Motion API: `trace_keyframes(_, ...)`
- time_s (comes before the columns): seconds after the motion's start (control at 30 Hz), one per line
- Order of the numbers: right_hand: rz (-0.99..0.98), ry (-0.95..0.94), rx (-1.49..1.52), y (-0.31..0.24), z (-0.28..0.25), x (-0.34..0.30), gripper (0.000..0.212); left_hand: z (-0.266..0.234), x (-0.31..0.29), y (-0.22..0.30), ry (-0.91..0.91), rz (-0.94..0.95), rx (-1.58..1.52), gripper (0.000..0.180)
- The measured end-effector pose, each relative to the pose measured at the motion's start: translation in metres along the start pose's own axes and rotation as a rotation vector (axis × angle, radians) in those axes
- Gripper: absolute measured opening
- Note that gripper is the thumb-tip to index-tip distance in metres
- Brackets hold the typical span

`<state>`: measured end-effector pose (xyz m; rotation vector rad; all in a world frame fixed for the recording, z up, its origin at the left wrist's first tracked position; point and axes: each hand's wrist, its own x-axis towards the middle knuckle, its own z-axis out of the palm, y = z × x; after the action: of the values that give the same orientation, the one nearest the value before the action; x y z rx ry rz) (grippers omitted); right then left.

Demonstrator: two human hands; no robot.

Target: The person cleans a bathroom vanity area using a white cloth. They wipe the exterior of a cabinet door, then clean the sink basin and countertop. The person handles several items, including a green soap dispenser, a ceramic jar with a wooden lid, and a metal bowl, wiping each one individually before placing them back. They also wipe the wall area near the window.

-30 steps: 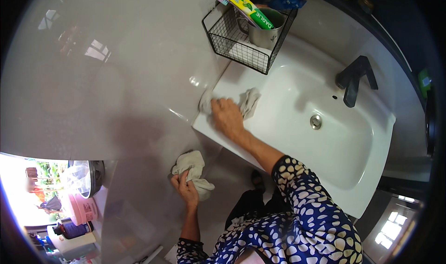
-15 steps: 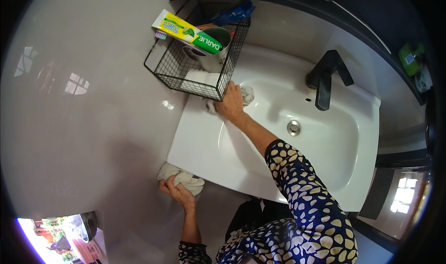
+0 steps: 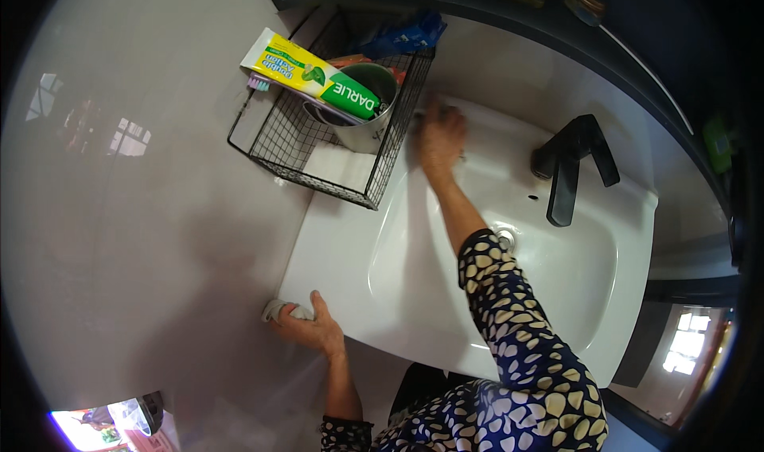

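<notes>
A white washbasin (image 3: 334, 269) lies before me. At its front left corner my left hand (image 3: 306, 325) grips a bunched pale cloth (image 3: 274, 310) against the rim, thumb raised. My right hand (image 3: 442, 138) reaches across to the basin's back edge, close beside a black wire basket (image 3: 318, 185). Its fingers are smeared by motion, and whatever lies under them cannot be made out. In the basket stand a metal mug (image 3: 362, 138) and a folded white cloth (image 3: 338, 164). A yellow and green toothpaste tube (image 3: 310, 70) and a toothbrush (image 3: 259, 82) rest across the mug.
A black faucet (image 3: 569, 165) rises at the basin's back right, above a metal drain (image 3: 505, 237). A blue packet (image 3: 410, 34) lies at the basket's back. A dark shelf (image 3: 477, 2) with bottles runs overhead; a glossy wall (image 3: 159, 213) borders the left.
My right hand has moved back along the basin's rim, and the pale cloth under it no longer shows. My left hand has turned around its cloth, which is more covered now. The view has shifted slightly.
</notes>
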<state>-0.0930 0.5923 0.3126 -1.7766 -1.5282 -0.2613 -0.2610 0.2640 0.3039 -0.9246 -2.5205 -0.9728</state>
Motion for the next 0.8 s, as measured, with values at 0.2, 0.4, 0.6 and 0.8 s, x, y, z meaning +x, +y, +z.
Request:
trace_keyframes(0.2, 0.274, -0.729, 0.712, -0.037, 0.026, -0.006, 0.057, -0.004, 0.002, 0.007, -0.001, -0.054, -0.008, 0.045)
trace_keyframes(0.4, -0.361, -0.491, 0.151, -0.018, 0.003, -0.007, 0.042, -0.014, 0.004, 0.016, -0.061, -0.145, 0.022, 0.046)
trace_keyframes(0.6, -0.017, 0.042, -0.161, 0.069, -0.026, 0.000, 0.028, -0.017, 0.007, 0.016, -0.121, -0.053, 0.066, 0.046)
trace_keyframes(0.8, 0.204, 0.096, -0.239, 0.117, -0.051, -0.017, 0.029, -0.012, 0.009, 0.002, -0.019, 0.262, 0.119, 0.036)
